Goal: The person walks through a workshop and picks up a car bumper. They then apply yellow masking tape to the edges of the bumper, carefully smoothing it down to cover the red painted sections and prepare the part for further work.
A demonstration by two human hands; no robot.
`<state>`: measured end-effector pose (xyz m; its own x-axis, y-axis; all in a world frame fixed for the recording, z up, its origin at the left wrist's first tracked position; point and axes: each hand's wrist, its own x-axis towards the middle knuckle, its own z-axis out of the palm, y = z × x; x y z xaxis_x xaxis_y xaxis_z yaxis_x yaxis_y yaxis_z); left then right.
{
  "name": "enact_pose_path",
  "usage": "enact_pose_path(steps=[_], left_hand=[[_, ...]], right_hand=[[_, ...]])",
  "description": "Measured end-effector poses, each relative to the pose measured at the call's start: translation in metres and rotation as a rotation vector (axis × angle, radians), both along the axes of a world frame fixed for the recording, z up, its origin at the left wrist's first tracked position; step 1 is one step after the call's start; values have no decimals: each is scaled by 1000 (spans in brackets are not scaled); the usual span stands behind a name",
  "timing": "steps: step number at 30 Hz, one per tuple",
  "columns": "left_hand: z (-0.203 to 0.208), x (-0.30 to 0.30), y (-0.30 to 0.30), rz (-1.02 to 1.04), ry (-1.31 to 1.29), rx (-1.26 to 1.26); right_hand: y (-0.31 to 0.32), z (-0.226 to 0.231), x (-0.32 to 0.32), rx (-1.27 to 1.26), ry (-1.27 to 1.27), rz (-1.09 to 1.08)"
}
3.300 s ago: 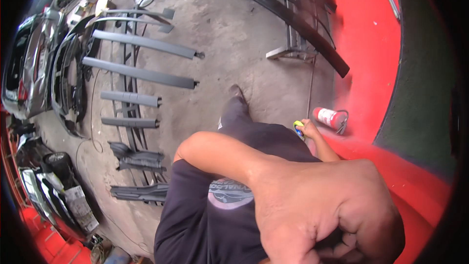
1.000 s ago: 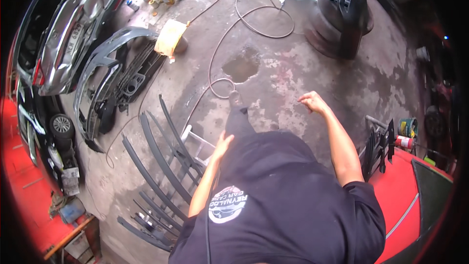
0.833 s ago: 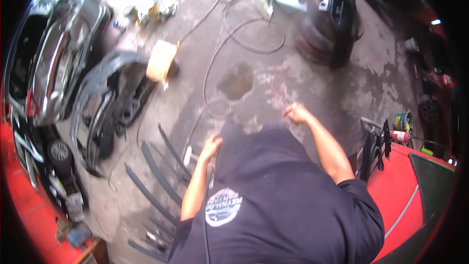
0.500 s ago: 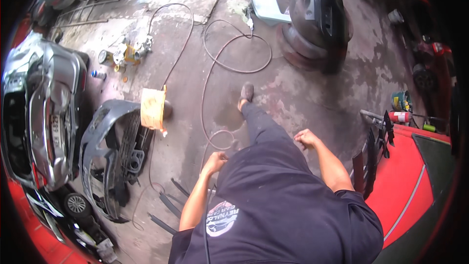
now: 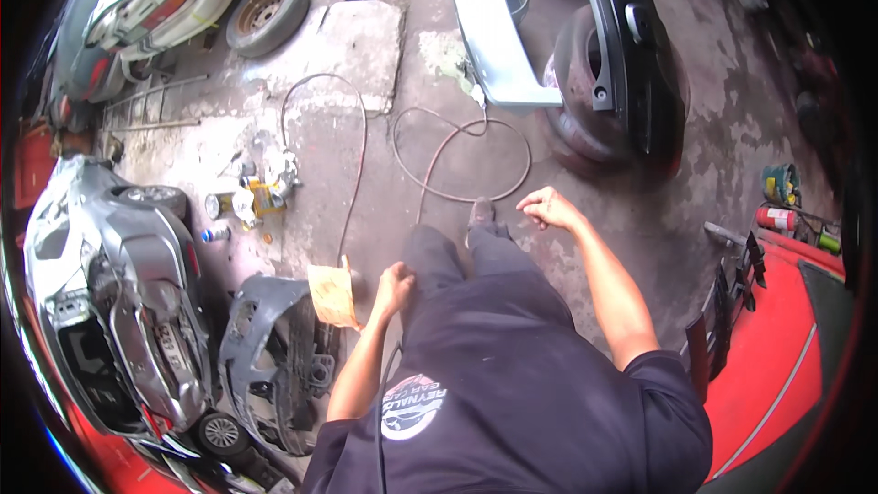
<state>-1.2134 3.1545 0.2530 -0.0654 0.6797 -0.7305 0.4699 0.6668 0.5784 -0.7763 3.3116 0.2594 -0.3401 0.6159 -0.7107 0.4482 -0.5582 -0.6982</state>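
My left hand (image 5: 395,287) hangs beside my left thigh with its fingers curled in, and nothing shows in it. A yellowish-brown sheet of paper or card (image 5: 334,296) is close to its left, next to a dark bumper cover (image 5: 258,348) on the floor. My right hand (image 5: 551,209) is held out ahead of my right side, fingers loosely apart and holding nothing. Beyond it, a thin reddish hose (image 5: 529,165) lies looped on the concrete. Further ahead, a black bumper (image 5: 647,64) and a pale silver bumper (image 5: 485,27) rest on stacked tires (image 5: 578,73).
A damaged silver car (image 5: 137,284) stands at left. Cans and a yellow container (image 5: 265,199) sit on the floor near it. A loose wheel (image 5: 268,16) lies far left. At right are a red car panel (image 5: 764,357) and a fire extinguisher (image 5: 776,219).
I have stepped forward, so the bumpers and tires are nearer. My right hand has swung forward and its fingers have loosened. My left hand stays by my thigh.
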Motion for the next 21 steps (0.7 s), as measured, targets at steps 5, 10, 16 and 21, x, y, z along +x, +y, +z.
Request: enact_pose_path(steps=[5,10,16,21], left_hand=[[-27,5,163,-186,100,138],[-99,21,326,-308,-109,28],[-230,61,560,-333,-261,-62],[-317,105,730,-134,-227,-78]], right_hand=[[37,10,-6,-61,135,-241],[-36,-31,9,-299,117,-496],[-176,-46,-32,-595,-103,-952],[-102,29,-148,-1033,-105,-1035]])
